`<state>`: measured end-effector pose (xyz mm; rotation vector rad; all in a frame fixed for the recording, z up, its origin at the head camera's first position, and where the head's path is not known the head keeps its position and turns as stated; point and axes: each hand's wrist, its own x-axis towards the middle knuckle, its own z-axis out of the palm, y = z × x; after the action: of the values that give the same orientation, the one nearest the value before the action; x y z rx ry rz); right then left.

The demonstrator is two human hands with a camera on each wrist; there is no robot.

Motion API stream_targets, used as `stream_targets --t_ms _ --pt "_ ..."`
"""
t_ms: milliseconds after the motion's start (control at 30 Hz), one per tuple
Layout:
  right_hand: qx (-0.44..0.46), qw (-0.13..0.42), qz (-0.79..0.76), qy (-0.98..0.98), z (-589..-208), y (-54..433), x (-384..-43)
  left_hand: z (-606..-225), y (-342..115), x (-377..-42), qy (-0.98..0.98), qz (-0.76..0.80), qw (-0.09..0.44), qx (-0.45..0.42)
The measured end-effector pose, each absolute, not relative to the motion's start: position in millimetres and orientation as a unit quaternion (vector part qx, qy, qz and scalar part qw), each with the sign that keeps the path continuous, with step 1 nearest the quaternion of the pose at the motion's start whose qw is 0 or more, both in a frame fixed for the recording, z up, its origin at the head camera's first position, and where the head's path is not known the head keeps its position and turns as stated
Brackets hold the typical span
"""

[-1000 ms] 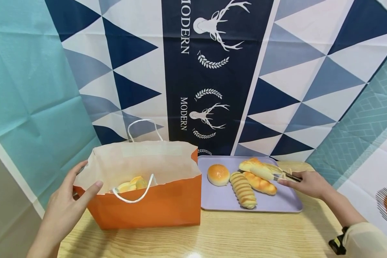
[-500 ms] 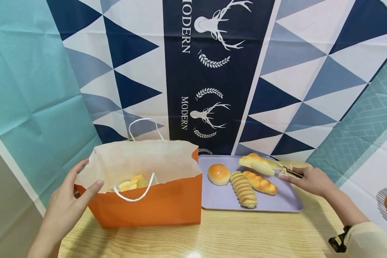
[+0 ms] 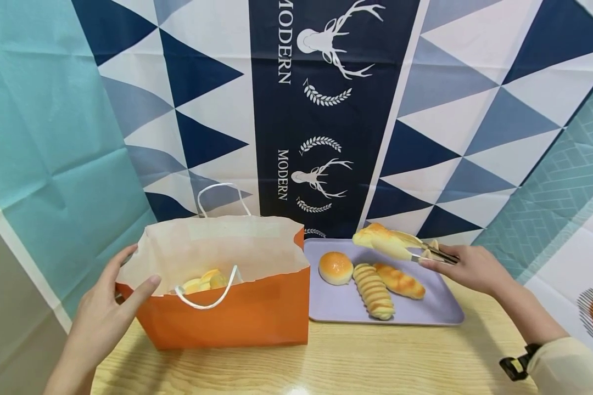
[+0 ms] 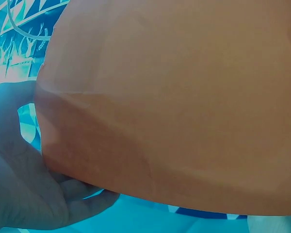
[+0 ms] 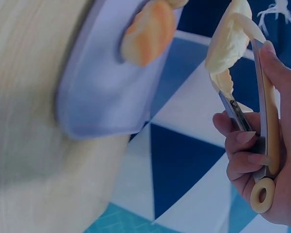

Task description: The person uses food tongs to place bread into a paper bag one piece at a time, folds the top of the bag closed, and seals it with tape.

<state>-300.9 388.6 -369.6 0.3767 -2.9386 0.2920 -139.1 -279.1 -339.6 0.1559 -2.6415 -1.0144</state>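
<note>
My left hand (image 3: 106,307) grips the left edge of an orange paper bag (image 3: 237,318), thumb toward the front; the left wrist view shows its fingers (image 4: 92,206) curled at the bag's edge. Inside the bag lie yellow pieces (image 3: 207,281), partly hidden by the front wall. My right hand (image 3: 476,269) holds tongs (image 5: 267,116) with beige handles and pale tips. Between the tips is a long golden bread roll (image 3: 380,241), raised above the back of the lilac tray (image 3: 435,307).
On the tray are a round bun (image 3: 335,267), a ridged striped roll (image 3: 373,291) and a twisted golden roll (image 3: 400,281). White cord handles (image 3: 212,304) stand out from the bag's rim. A patterned cloth (image 3: 326,120) hangs close behind the wooden table (image 3: 375,356).
The tongs have lifted the long bread roll off the twisted roll and carried it up and slightly left. My left hand stays at the bag.
</note>
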Motion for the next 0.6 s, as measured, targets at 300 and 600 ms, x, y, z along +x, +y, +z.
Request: stream_targets --t_ms 300,600 --pt "0.157 0.106 0.11 -0.976 -337 347 -288 -341 -281 -138 -0.918 -0.359 0.156 0.058" --pt "0.208 0.14 0.11 -0.962 -313 310 -274 -342 -281 -138 -0.918 -0.36 0.159 0.051"
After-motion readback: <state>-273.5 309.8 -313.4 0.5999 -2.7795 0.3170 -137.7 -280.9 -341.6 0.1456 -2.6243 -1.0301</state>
